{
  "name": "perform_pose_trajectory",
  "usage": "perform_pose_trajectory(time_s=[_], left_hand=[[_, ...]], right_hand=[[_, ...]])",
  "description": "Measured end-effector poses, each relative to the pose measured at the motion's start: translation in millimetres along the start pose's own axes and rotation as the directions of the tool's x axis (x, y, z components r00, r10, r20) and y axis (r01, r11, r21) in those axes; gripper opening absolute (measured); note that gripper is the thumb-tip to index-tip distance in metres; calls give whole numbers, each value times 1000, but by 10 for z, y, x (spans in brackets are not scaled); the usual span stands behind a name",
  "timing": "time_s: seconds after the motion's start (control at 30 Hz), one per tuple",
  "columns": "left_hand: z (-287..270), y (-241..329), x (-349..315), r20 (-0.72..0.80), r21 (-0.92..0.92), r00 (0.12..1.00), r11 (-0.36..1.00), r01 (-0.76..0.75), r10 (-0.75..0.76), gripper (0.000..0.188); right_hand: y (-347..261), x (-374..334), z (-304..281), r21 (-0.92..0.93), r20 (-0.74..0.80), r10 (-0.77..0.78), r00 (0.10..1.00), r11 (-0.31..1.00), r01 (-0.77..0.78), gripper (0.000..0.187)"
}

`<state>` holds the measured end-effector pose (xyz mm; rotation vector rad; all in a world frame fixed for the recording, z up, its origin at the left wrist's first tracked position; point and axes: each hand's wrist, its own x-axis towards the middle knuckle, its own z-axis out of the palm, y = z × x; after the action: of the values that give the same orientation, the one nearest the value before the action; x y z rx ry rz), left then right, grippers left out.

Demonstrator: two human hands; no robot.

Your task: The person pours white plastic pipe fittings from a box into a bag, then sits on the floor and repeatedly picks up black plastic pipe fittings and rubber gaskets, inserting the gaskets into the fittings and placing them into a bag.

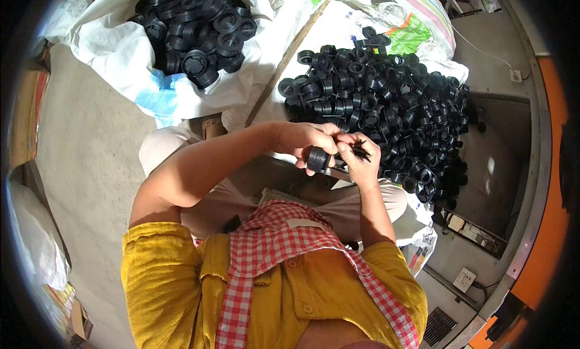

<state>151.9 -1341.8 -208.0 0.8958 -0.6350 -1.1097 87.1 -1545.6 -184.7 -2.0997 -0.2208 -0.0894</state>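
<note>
My left hand (309,137) is closed around a short black ribbed plastic piece (318,160), which looks like a threaded cap or a few stacked rings. Close beside it, my right hand (364,163) pinches several thin black slivers (361,150) that stick out between the fingers. The fingertips of both hands meet above the ribbed piece, and what lies between them is too small to make out. Just beyond my hands spreads a big heap of loose black plastic caps and rings (386,107) on a printed woven sheet (338,26).
At the far left, an open white woven sack (109,53) holds black ribbed caps (196,29). A wooden stick (290,58) lies between sack and heap. On the right stand a grey metal frame (492,41), a socket (464,280) and an orange panel (553,168). Cardboard (27,116) leans at the left edge.
</note>
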Motion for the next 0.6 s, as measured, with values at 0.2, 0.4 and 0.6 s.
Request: perform_pose_trajectory(time_s=[0.2, 0.4, 0.6], left_hand=[[-36, 169, 54, -218, 3, 939, 962, 275, -267, 60], [-53, -384, 180, -288, 873, 770, 486, -33, 569, 29], [117, 200, 132, 94, 919, 679, 199, -341, 728, 27]], right_hand=[[-186, 20, -42, -469, -47, -233, 971, 864, 185, 22], [-123, -13, 87, -161, -37, 209, 977, 964, -212, 25], [-64, -107, 183, 936, 303, 629, 716, -54, -349, 25]])
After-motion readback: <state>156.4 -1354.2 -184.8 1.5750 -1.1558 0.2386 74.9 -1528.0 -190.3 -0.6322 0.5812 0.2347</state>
